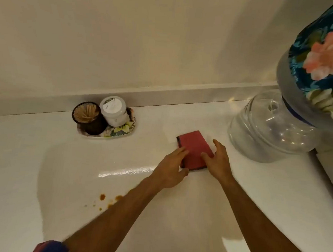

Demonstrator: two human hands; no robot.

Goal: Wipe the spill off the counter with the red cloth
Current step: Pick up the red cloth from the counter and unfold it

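A folded red cloth (192, 147) lies flat on the white counter (43, 157), right of centre. My left hand (171, 169) rests on the cloth's near left edge with its fingers spread. On the near right edge sits my right hand (217, 161), fingers apart and touching the cloth. Neither hand has lifted it. The spill (102, 197) is a scatter of orange-brown drops on the counter at the lower left, partly hidden by my left forearm.
A small floral tray (122, 132) at the back holds a dark cup of toothpicks (87, 114) and a white lidded jar (114, 111). A large clear water bottle (272, 130) with a floral cover stands at the right. The wall runs behind.
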